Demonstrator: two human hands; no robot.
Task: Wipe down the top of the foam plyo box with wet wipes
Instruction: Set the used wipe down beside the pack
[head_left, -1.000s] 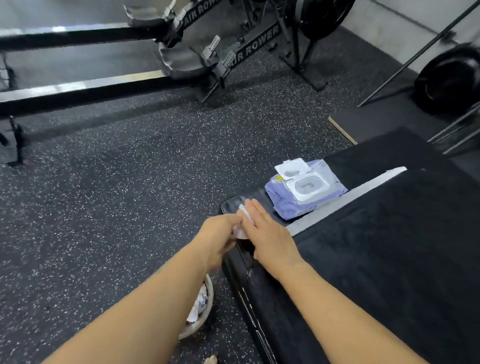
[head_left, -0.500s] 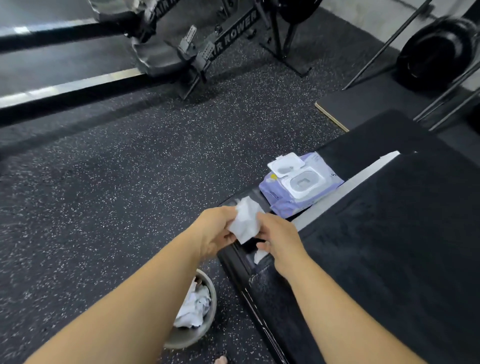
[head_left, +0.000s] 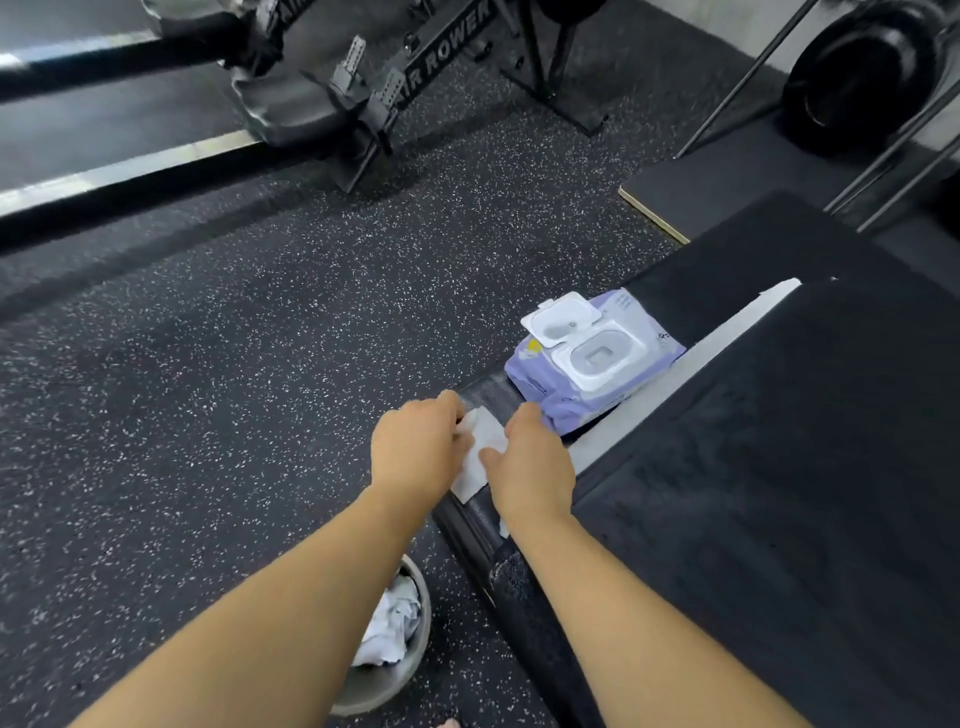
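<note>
As the wipe (head_left: 482, 448) lies between, left hand (head_left: 415, 449) and right hand (head_left: 535, 470) seemingly pinch it.

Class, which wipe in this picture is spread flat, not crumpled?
The wipe held between the left hand and right hand on the box. The crumpled wipes lie in the bin.

I am counting two hands of mine, the left hand (head_left: 415, 447) and the right hand (head_left: 530, 470), one white wipe (head_left: 480, 457), one purple pack of wipes (head_left: 592, 364), one black plyo box (head_left: 779, 467), one metal bin (head_left: 374, 683) and two rowing machines (head_left: 301, 109).
</note>
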